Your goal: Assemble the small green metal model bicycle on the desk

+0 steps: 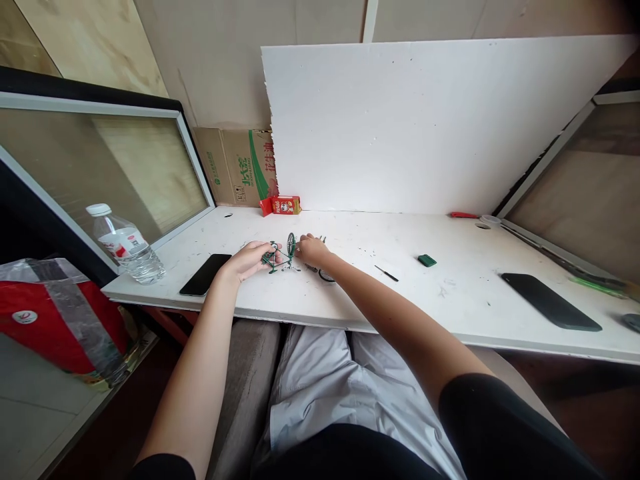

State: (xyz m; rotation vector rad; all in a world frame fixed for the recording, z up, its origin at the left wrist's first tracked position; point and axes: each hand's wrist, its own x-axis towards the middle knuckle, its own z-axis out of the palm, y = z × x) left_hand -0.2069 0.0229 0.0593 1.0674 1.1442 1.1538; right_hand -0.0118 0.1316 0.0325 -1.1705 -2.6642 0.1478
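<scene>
Right hand (313, 251) is covering its own fingertips; we are not making out what it is holding. Its wrist is hiding part of dark wheel (325, 277). Model bicycle (290, 256) is showing parts too small for us to tell. White board (425, 127) is covering carton's (230, 163) right side. Left edge is cutting red bag (55, 327); right edge, dark round object (633, 323).

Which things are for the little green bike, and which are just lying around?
Likely for the job: green toy bike in left hand; black wheel by right hand; thin tool.
Probably just lying around: bottle; left phone; right phone; red packet.
</scene>
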